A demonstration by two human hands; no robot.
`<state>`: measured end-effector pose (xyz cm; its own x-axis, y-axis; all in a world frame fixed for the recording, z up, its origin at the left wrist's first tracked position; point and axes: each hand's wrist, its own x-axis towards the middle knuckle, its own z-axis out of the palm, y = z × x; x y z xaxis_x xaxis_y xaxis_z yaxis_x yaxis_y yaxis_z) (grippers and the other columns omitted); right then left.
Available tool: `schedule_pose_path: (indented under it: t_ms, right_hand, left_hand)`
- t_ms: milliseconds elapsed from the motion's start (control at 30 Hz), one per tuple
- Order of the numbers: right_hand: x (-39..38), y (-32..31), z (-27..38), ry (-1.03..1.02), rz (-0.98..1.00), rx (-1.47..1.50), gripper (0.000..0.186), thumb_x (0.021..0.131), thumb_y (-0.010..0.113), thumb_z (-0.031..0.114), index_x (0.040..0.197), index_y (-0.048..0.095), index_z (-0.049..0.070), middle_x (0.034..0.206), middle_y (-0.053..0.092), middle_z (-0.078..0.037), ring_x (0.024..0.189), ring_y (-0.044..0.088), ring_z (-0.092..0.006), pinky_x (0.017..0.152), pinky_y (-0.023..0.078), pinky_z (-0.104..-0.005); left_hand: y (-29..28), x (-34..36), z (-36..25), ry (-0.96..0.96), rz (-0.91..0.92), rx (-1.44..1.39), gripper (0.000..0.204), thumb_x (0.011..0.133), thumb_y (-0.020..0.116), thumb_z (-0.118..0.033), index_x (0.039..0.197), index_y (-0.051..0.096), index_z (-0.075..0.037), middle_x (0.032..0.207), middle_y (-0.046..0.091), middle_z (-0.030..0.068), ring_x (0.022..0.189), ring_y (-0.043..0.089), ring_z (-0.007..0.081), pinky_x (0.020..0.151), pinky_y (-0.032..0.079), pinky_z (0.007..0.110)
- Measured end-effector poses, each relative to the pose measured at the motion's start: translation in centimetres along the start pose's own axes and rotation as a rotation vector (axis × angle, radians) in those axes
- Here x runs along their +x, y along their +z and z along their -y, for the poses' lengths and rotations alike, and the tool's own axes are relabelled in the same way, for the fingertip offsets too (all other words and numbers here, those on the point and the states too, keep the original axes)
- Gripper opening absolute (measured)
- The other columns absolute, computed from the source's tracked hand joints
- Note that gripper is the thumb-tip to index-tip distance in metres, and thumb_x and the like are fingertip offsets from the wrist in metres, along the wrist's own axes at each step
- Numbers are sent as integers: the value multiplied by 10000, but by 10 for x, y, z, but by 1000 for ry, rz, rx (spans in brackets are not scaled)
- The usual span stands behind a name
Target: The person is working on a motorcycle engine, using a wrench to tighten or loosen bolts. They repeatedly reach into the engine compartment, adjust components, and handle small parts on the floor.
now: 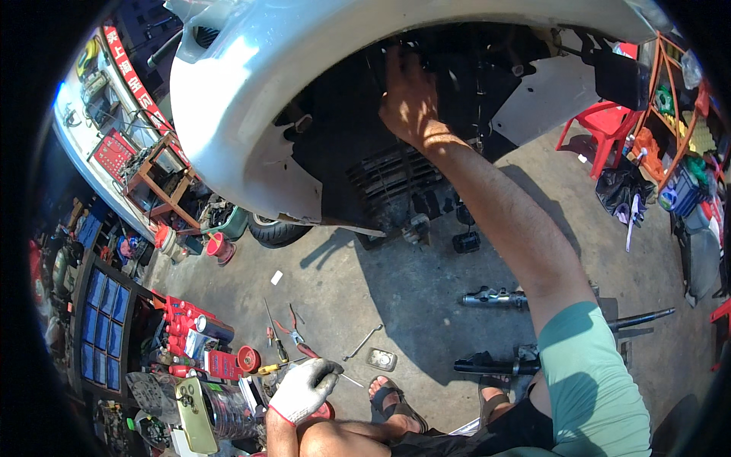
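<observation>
My bare right hand (411,99) reaches up into the dark hollow beneath a silver-white vehicle body panel (228,114). Its fingers are bent and close together at the upper edge of the hollow; shadow hides what the fingertips grip. Down by my knee, my left hand (304,390) wears a white work glove with a dark palm side. Those fingers are curled closed, and whatever may be in them is hidden. Just beyond the glove lie a red-handled screwdriver (352,380), a yellow-handled tool (269,369), pliers (293,329) and a wrench (362,343).
A small metal tray (381,359) lies by my foot. Fork-like metal tubes (493,298) rest on the concrete under my right arm. Red bottles and boxes (179,327) crowd the left. A tyre (276,231) lies beyond, and a red plastic stool (605,129) stands far right.
</observation>
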<state>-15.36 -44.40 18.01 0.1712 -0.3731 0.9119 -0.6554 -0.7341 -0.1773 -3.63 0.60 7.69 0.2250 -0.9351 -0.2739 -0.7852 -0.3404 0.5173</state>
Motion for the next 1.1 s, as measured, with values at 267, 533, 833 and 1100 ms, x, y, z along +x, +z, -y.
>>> schedule_pose_path:
  t_ms: [267,533,833,1100]
  right_hand:
    - [-3,-3,2,38,55,41,805,775,700,53,1506,368,-3,1290,510,-271,1090,602,-457,920,500,-541]
    - [-2,3,-9,7,-56,40,806,772,693,58,1508,372,-5,1294,507,-284,1078,606,-479,921,502,-540]
    - [-1,2,-10,-4,-93,25,820,774,680,58,1524,357,-29,1298,500,-302,1094,602,-475,934,490,-546]
    - [3,-5,-7,11,-40,50,789,776,660,30,1509,375,-19,1266,505,-299,1061,601,-482,920,490,-556]
  left_hand:
    - [0,0,6,17,9,14,259,936,638,-199,1117,738,-42,1021,732,170,997,691,339,871,535,406]
    - [-2,1,-1,-8,-2,-1,255,936,648,-190,1119,734,-34,1008,729,164,959,701,321,840,541,396]
    - [-2,0,2,-8,5,-4,250,938,648,-188,1117,735,-36,1012,728,167,957,702,324,840,543,398]
    - [1,0,8,15,-9,-1,243,939,649,-194,1109,738,-45,1015,729,165,979,696,339,850,541,409]
